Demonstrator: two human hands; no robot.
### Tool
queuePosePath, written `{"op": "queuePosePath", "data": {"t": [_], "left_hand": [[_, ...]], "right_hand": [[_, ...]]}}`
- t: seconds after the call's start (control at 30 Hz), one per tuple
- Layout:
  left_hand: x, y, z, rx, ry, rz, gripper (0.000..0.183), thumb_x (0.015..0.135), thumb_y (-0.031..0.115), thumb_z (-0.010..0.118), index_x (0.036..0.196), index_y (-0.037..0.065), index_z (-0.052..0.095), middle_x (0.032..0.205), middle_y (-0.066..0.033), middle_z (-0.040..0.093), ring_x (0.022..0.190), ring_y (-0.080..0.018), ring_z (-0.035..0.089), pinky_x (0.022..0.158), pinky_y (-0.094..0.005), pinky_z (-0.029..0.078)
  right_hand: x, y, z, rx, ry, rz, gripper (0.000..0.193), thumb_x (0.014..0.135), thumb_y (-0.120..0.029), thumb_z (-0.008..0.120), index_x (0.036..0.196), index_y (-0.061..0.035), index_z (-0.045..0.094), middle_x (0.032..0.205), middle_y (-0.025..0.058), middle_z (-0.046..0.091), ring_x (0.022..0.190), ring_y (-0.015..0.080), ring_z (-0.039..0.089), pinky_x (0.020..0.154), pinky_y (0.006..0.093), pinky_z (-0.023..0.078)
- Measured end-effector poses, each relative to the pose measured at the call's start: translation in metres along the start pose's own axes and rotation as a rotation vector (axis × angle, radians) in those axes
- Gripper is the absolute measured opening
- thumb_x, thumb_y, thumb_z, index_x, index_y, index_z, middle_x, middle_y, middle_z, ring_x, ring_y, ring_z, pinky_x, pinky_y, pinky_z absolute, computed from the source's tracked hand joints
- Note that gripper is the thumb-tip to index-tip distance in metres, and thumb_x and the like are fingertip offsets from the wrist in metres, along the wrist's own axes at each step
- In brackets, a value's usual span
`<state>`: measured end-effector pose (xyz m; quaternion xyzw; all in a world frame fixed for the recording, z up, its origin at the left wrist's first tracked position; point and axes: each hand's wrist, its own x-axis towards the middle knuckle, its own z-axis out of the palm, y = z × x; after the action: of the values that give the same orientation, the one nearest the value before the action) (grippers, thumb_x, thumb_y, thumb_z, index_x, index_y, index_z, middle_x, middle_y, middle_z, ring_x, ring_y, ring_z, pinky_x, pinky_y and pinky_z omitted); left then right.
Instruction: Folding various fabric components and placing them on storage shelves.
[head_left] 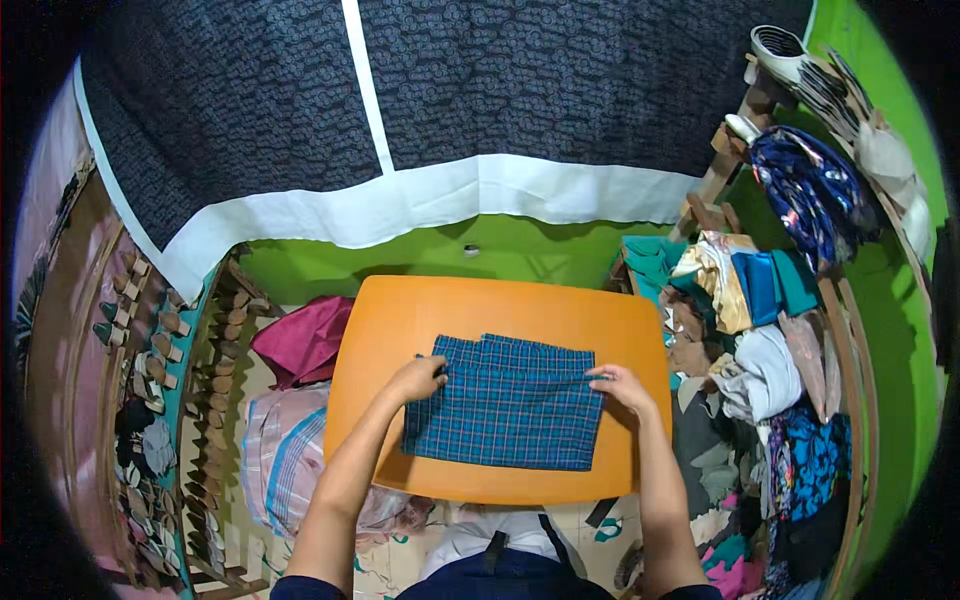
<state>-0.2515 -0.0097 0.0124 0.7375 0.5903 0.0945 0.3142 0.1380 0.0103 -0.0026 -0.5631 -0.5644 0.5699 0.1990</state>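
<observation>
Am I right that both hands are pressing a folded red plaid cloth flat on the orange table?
Not quite: the head view shows the plaid cloth is blue, not red. The left hand and right hand do rest on its side edges, on the orange table.

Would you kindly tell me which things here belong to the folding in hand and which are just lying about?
In hand: blue plaid cloth, left hand, right hand, orange table.

Lying about: maroon cloth, striped cloth, clothes pile, dark curtain.
</observation>
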Motion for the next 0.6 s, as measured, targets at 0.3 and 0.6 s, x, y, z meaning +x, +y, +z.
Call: {"op": "queuePosePath", "data": {"t": [0.3, 0.6], "left_hand": [[0.092, -0.010, 0.023, 0.139, 0.247, -0.113, 0.021, 0.077, 0.013, 0.053, 0.095, 0.002, 0.055, 0.089, -0.0194, 0.059, 0.084, -0.0348, 0.057, 0.073, -0.0435, 0.044], [0.073, 0.063, 0.085, 0.311, 0.430, 0.137, 0.046, 0.080, 0.020, 0.053, 0.122, 0.007, 0.044, 0.129, -0.0131, 0.040, 0.120, -0.0309, 0.037, 0.098, -0.0492, 0.026]], "right_hand": [[0.107, 0.035, 0.003, 0.119, 0.501, -0.112, 0.026, 0.079, 0.001, 0.057, 0.105, 0.0012, 0.053, 0.093, 0.0095, 0.060, 0.085, 0.0155, 0.057, 0.073, 0.0248, 0.045], [0.080, -0.007, 0.098, -0.780, 0.492, -0.475, 0.044, 0.085, -0.020, 0.045, 0.126, -0.0046, 0.041, 0.133, 0.0181, 0.035, 0.125, 0.0370, 0.028, 0.100, 0.0533, 0.020]]}}
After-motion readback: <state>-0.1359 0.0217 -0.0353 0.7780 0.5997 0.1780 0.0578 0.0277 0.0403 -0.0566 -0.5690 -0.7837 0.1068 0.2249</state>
